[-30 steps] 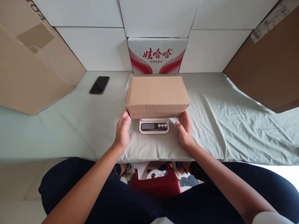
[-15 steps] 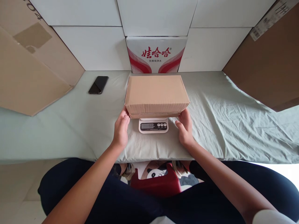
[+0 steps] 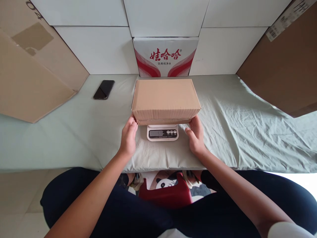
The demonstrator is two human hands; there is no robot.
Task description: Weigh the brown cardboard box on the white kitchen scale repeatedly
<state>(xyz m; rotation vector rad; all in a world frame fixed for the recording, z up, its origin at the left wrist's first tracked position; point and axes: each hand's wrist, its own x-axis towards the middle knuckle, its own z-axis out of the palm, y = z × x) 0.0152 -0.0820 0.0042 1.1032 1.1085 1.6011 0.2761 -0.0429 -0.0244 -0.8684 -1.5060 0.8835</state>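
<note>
A closed brown cardboard box (image 3: pixel 165 96) sits level over a small white kitchen scale (image 3: pixel 162 133), whose front part with its display and round buttons juts out toward me. Digits show on the display, too faint to read surely. At the box's lower left front corner is my left hand (image 3: pixel 128 135), its fingers against the side and their tips partly hidden. My right hand (image 3: pixel 196 135) holds the lower right corner in the same way, with its thumb apart from the box. The scale's weighing plate is hidden beneath the box.
A black phone (image 3: pixel 104 89) lies left on the pale green cloth (image 3: pixel 61 132). Behind the box stands a white and red printed carton (image 3: pixel 165 67) before white panels. Large cardboard sheets flank the surface, left (image 3: pixel 37 79) and right (image 3: pixel 284 72). A red stool (image 3: pixel 164 196) is below.
The whole view has shifted very slightly. Both hands stay at the box's lower corners, and the box keeps its place over the scale.
</note>
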